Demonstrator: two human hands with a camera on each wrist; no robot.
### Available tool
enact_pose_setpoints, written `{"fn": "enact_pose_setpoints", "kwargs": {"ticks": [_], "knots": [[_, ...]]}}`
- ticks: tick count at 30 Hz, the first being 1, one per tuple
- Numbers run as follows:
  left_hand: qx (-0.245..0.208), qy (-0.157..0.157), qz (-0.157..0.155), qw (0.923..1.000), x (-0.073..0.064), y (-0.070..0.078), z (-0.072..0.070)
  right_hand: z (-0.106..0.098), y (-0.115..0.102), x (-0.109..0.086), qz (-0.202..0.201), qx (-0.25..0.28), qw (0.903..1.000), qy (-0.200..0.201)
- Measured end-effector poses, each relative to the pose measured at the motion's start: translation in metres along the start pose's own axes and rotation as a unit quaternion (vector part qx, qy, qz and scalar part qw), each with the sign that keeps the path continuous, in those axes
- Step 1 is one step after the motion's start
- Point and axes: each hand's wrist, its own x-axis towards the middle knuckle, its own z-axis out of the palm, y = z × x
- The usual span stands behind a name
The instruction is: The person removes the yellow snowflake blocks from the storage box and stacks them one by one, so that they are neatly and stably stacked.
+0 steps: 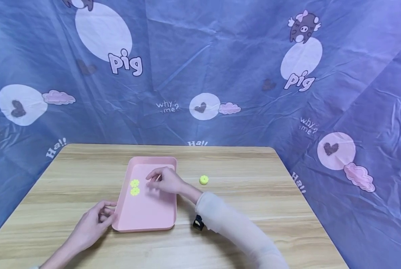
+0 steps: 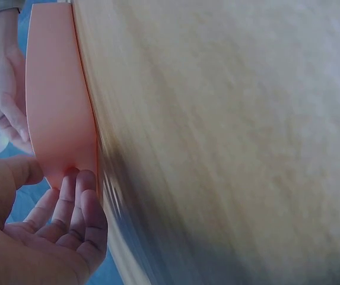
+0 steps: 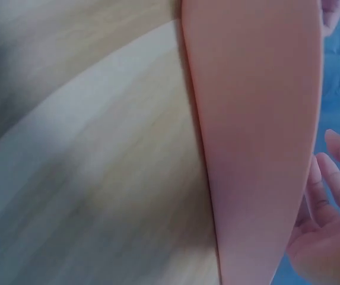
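A shallow pink tray lies on the table, its long side running away from me. Inside it, near the left wall, two yellow flower-shaped pieces sit one behind the other. My left hand holds the tray's near left corner. In the left wrist view, its thumb is at the rim and its curled fingers touch the outer wall. Over the tray, right of the yellow pieces, hovers my right hand, fingers loosely bent. Nothing shows between those fingers in the right wrist view.
Another yellow flower-shaped piece lies on the wooden table, right of the tray. A small black object is partly hidden by my right sleeve. Blue printed cloth hangs behind the table and along its sides.
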Motion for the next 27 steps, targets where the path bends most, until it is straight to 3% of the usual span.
{"fn": "enact_pose_setpoints", "kwargs": {"ticks": [5,14,27], "knots": [[-0.005,0.001,0.002,1.0,0.0,0.0,0.0,0.011,-0.005,0.007,0.003,-0.039,0.9992,-0.006],[-0.005,0.001,0.002,1.0,0.002,-0.001,0.0,0.022,-0.007,0.018,0.012,-0.072,0.9959,-0.053],[-0.008,0.0,-0.001,1.0,0.002,-0.002,0.001,0.035,-0.005,0.029,0.005,-0.167,0.9833,-0.072]]}}
